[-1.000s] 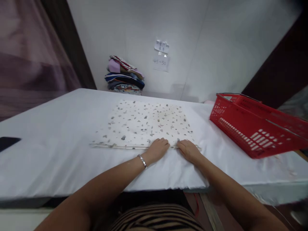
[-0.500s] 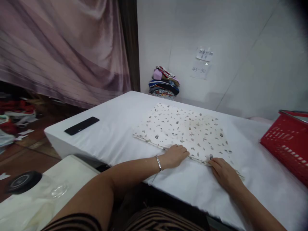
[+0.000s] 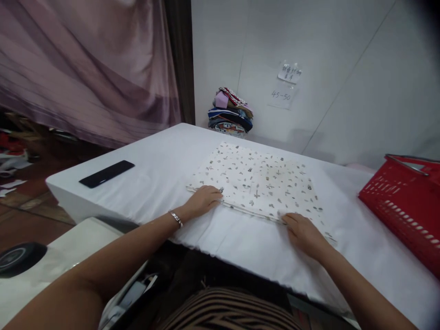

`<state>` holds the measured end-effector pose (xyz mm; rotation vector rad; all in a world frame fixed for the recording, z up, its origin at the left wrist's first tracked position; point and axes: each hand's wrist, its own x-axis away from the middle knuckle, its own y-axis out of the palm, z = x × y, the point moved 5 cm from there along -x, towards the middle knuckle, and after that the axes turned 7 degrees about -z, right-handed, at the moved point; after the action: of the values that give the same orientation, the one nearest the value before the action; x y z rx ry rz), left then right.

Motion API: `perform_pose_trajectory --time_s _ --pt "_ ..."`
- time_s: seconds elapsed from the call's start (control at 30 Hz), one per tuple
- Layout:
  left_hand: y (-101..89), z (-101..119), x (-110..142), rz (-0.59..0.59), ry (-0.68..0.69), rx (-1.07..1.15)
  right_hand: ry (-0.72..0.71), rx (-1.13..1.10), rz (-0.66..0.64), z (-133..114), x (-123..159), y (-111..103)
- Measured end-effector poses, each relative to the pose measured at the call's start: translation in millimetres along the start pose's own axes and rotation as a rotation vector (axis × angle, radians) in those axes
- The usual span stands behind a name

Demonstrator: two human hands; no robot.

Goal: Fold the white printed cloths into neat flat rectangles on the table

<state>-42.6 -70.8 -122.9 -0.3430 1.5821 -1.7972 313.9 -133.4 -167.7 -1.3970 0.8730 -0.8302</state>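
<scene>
A white cloth with small grey prints (image 3: pixel 261 183) lies folded flat on the white-covered table (image 3: pixel 165 169). My left hand (image 3: pixel 202 200), with a bracelet on its wrist, rests flat with fingers stretched on the cloth's near left corner. My right hand (image 3: pixel 302 232) lies flat on the near edge toward the right corner, fingers extended. Neither hand grips anything.
A black phone (image 3: pixel 106 173) lies at the table's left end. A stack of folded clothes (image 3: pixel 229 112) sits at the back against the wall. A red plastic basket (image 3: pixel 405 206) stands at the right. A pink curtain (image 3: pixel 85 68) hangs left; a low white surface with a black round object (image 3: pixel 20 259) is below left.
The view has swung left. My hands have slid apart along the cloth's near edge, the left one reaching the left corner, the right one staying toward the right.
</scene>
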Motion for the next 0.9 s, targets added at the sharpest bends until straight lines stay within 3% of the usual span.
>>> perform_pose_trajectory --time_s 0.17,0.37,0.63,0.9 --pt "8.2 16 -18 -0.021 0.028 0.004 -0.114 -0.189 0.040 -50 -47 -9" --pt "16.6 16 -28 -0.036 0.025 -0.059 -0.112 -0.229 0.087 -97 -87 -30" --pt "12.7 22 -28 -0.015 0.061 -0.043 -0.089 -0.244 0.088 -114 -95 -37" --pt "15.8 22 -31 -0.043 -0.020 -0.161 -0.072 -0.231 0.106 -116 -97 -36"
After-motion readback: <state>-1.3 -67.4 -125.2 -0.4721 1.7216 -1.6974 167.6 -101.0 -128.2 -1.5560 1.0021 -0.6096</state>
